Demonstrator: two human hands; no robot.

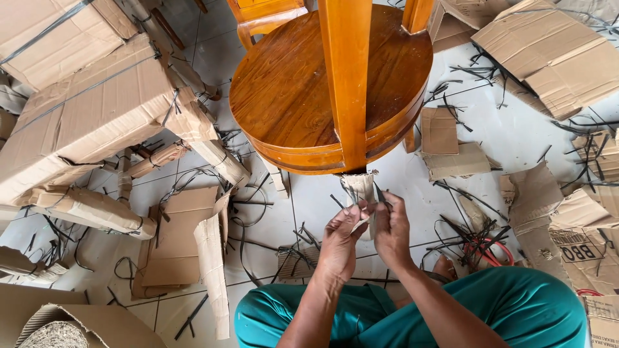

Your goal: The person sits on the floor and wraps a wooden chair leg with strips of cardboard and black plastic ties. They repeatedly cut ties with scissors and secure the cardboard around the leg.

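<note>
White floor tiles (516,135), littered with cardboard scraps and black strapping, surround a seated person in teal trousers (516,309). Left hand (340,241) and right hand (392,229) meet just below the foot of a wooden leg (346,84), both closed on a cardboard wrapping (361,188) that sleeves the leg's end; its upper rim is ragged and torn, and a pale strip runs down between the fingers. A thin black strap seems pinched there too, though it is too small to be sure. Behind the leg lies the round wooden tabletop (284,90), glossy and reddish-brown, tipped on the floor. Cardboard-wrapped furniture (90,116) is piled at the left, flattened boxes (554,51) at the right.
</note>
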